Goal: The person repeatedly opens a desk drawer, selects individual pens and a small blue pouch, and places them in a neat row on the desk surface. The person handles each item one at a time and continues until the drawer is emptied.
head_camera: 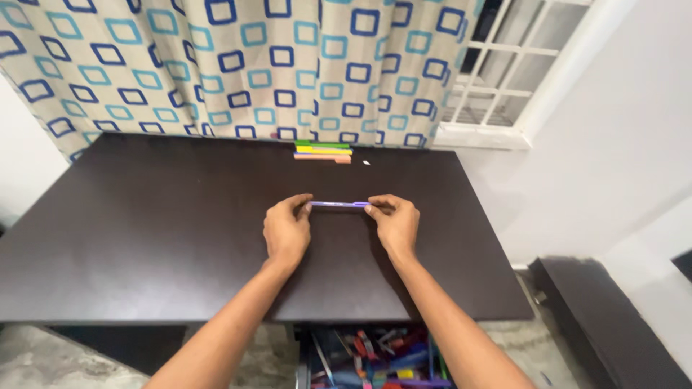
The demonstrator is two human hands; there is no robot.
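Note:
A thin purple pen is held level over the dark brown table, one end in each hand. My left hand pinches its left end with thumb and forefinger. My right hand pinches the right end the same way. Both hands hover just above the tabletop near its middle.
A row of coloured pens in green, yellow, purple and orange lies at the table's far edge, with a small white scrap beside it. A patterned curtain hangs behind. Below the near edge stands a container of assorted pens.

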